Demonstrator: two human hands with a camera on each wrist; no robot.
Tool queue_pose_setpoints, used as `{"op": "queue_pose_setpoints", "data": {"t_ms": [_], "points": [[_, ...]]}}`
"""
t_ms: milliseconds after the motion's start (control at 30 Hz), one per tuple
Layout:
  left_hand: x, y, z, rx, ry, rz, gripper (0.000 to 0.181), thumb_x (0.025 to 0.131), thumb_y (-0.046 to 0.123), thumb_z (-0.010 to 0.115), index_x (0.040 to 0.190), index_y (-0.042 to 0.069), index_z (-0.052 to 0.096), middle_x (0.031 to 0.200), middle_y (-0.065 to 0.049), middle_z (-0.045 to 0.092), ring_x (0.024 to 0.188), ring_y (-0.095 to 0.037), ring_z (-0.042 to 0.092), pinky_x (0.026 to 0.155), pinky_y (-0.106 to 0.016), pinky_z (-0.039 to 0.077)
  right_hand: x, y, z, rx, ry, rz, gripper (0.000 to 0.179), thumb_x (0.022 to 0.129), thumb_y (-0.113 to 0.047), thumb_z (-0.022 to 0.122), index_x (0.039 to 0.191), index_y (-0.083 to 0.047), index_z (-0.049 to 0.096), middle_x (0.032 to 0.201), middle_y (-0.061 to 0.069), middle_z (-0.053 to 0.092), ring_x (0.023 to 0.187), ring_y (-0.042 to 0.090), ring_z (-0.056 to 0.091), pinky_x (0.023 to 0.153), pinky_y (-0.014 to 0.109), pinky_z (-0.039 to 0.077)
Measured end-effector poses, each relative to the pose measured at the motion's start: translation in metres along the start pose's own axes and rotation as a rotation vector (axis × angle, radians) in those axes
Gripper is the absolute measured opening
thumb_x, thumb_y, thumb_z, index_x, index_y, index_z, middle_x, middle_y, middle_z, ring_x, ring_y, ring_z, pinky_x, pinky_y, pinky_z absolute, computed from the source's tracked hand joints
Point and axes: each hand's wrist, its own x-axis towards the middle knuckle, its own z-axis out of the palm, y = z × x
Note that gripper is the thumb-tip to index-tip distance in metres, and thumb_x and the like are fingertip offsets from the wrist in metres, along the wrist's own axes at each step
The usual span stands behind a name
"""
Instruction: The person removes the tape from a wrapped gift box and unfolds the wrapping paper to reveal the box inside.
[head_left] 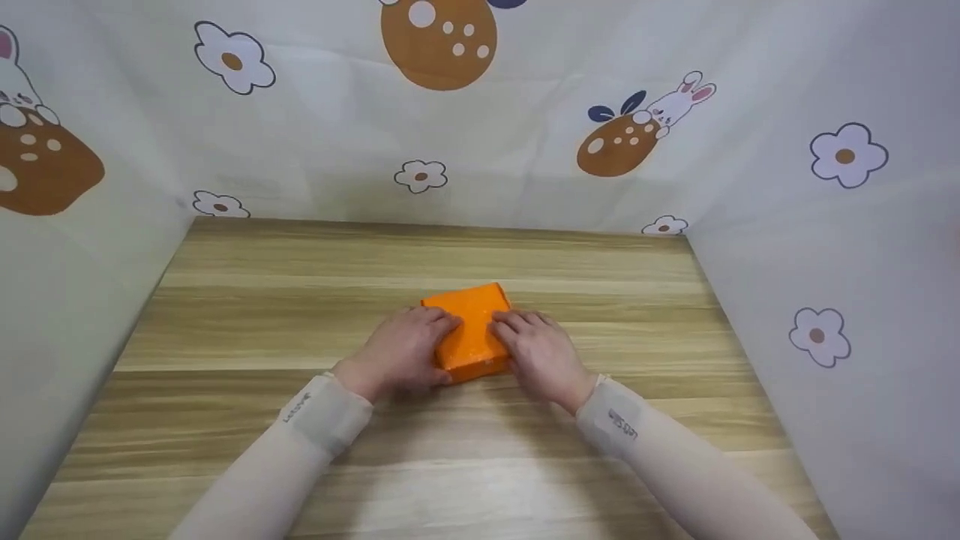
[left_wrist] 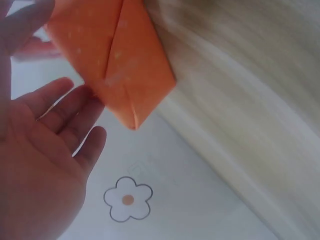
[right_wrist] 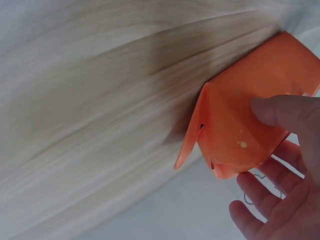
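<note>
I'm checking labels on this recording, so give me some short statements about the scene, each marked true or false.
1. The left hand and right hand both touch the orange parcel. True.
2. The parcel lies against the far edge of the tabletop. False: it lies nearer the middle, apart from that edge.
3. The backdrop behind the tabletop is plain. False: it carries printed flowers and rabbits.
4. A loose flap sticks out from the parcel in the right wrist view. True.
5. Both forearms are bare. False: pale sleeves cover them.
</note>
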Motion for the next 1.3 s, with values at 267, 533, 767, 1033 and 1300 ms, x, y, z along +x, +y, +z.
{"op": "queue_pose_setpoints", "data": {"t_ms": [267,533,767,1033,1300], "points": [[0.000,-0.019,-0.005,-0.028,-0.019,0.032,0.077,0.074,0.022,0.086,0.144,0.010,0.054,0.152,-0.007,0.045,0.137,-0.032,0.042,0.112,-0.054,0.030,0.001,0.004,0.000,0.046,-0.007,-0.009,0.052,0.083,-0.008,0.075,0.132,-0.010,0.061,0.140,0.007,0.055,0.124,0.029,0.054,0.105,0.047,0.041],[0.007,-0.026,0.002,0.081,0.071,0.074,0.048,0.092,-0.003,0.062,0.139,0.008,0.059,0.146,-0.010,0.051,0.129,-0.033,0.050,0.107,-0.053,0.038,0.004,0.007,0.000,0.039,0.016,-0.052,0.052,0.081,-0.006,0.077,0.130,-0.009,0.062,0.138,0.009,0.057,0.119,0.030,0.057,0.102,0.048,0.044],[0.010,-0.025,0.005,0.111,0.089,0.054,0.049,0.089,-0.007,0.061,0.135,0.009,0.062,0.142,-0.009,0.056,0.127,-0.032,0.050,0.109,-0.048,0.037,0.005,0.010,0.000,0.004,0.016,-0.044,0.051,0.081,-0.009,0.079,0.130,-0.009,0.062,0.138,0.009,0.057,0.121,0.029,0.056,0.104,0.047,0.043],[0.013,-0.019,0.009,0.108,0.117,0.022,0.037,0.092,0.006,0.064,0.128,0.009,0.067,0.133,-0.011,0.061,0.124,-0.034,0.052,0.111,-0.051,0.032,0.003,0.018,0.001,-0.047,0.055,-0.047,0.051,0.084,-0.016,0.079,0.132,-0.010,0.063,0.138,0.012,0.057,0.122,0.031,0.055,0.104,0.050,0.041],[0.014,-0.020,0.011,0.169,0.215,0.074,0.025,0.085,0.004,0.070,0.110,0.008,0.072,0.112,-0.010,0.065,0.107,-0.031,0.059,0.100,-0.048,0.044,-0.002,0.003,-0.009,-0.023,0.043,-0.075,0.068,0.077,-0.039,0.078,0.134,-0.007,0.061,0.139,0.012,0.056,0.130,0.031,0.047,0.111,0.052,0.031]]}}
